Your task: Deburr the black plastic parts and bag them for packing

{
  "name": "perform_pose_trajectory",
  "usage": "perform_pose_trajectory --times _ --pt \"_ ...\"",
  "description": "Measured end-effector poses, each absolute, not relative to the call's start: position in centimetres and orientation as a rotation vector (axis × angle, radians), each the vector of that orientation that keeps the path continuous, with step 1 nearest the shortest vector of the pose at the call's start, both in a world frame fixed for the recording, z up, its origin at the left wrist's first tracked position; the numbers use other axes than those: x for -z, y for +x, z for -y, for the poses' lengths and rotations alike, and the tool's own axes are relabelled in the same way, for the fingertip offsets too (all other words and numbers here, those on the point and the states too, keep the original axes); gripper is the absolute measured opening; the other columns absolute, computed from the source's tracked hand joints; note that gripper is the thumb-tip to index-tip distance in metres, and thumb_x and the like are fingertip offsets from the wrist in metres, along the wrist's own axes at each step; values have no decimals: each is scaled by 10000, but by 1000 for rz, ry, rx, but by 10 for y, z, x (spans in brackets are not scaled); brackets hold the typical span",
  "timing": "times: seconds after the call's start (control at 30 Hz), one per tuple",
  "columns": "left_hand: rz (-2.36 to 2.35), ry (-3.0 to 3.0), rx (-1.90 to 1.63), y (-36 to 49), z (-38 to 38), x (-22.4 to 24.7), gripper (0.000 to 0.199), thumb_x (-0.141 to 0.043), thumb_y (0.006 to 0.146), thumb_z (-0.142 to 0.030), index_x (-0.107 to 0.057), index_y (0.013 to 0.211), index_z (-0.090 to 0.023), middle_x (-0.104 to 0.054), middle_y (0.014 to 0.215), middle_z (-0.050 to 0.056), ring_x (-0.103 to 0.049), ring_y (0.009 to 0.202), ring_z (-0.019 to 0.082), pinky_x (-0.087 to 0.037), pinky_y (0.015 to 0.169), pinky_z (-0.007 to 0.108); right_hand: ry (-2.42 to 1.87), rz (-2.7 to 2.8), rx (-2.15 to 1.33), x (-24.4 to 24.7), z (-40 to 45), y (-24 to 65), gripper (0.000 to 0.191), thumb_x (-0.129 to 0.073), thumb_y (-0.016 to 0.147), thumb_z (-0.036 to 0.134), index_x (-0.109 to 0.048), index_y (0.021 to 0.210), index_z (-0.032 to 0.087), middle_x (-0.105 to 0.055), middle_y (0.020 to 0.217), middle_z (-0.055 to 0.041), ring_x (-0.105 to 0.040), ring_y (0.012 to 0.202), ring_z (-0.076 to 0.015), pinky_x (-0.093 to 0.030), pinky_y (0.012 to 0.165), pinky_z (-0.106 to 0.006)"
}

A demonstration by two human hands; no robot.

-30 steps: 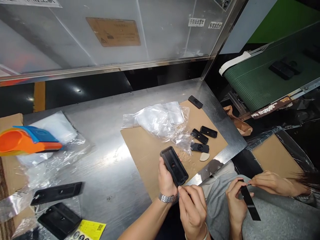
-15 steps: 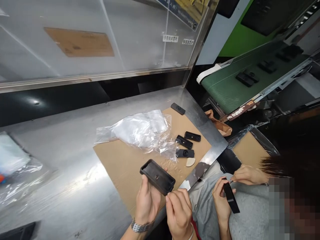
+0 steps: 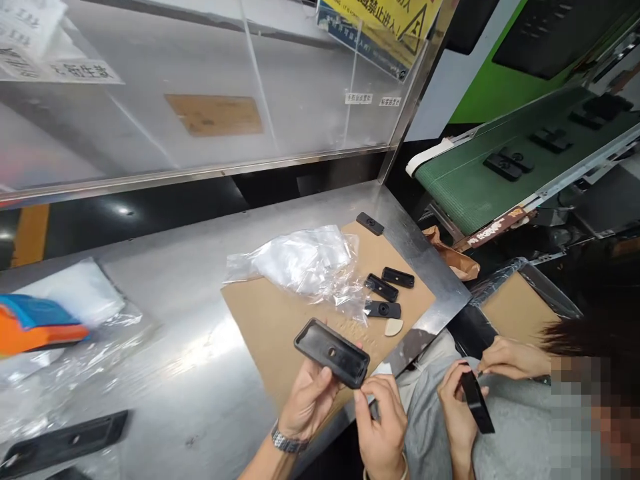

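Between the left hand's (image 3: 305, 403) thumb and fingers, a hollow black part (image 3: 347, 365) is grasped, open side up.
The fingers cradle it from beneath, likely to turn its inside and rim towards the eye; the right hand's (image 3: 384, 423) thumb and forefinger bunch at its near end, though whether they pinch the rim or something small, I cannot tell. Beyond the fingertips, a cardboard sheet (image 3: 260, 327) lies under three clustered black pieces (image 3: 394, 311), perhaps shielding them from the metal table (image 3: 200, 393). Rightward, a co-worker's hands (image 3: 457, 407) hold another black piece (image 3: 477, 403).
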State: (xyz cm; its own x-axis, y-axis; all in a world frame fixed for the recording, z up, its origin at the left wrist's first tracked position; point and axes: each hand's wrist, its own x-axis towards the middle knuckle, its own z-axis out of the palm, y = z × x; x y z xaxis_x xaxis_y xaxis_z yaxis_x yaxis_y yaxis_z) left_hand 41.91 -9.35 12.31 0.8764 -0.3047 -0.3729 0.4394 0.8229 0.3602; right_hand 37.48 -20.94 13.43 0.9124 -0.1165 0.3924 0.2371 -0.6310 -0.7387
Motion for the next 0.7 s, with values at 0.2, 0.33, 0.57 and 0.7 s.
perform_pose_trajectory --times 0.2,0.33,0.57,0.7 --pt "-276 447 403 418 88 -125 802 -662 715 -247 -186 1344 -389 -569 1169 54 -506 1123 280 -404 926 442 -2141 12 382 -138 208 371 114 -469 821 84 -520 835 184 -549 728 -23 -526 723 -141 -450 656 -285" --pt "-271 442 393 416 84 -126 813 -651 727 -248 -149 1351 -385 -590 1124 57 -530 1094 279 -420 905 440 -2154 84 417 -139 206 371 139 -486 811 78 -535 886 184 -568 734 -26 -539 724 -147 -452 662 -294" --pt "-276 444 400 416 80 -128 823 -659 721 -254 -149 1361 -345 -621 1059 60 -569 1038 263 -434 889 414 -2181 245 418 -149 206 376 233 -492 789 27 -557 949 184 -587 719 -32 -550 702 -154 -471 632 -301" --pt "-291 465 413 416 78 -129 828 -682 697 -256 -186 1354 -344 -618 1063 50 -572 1035 253 -433 897 391 -2229 374 349 -156 210 380 277 -472 794 20 -571 997 180 -596 722 -42 -546 690 -155 -474 605 -300"
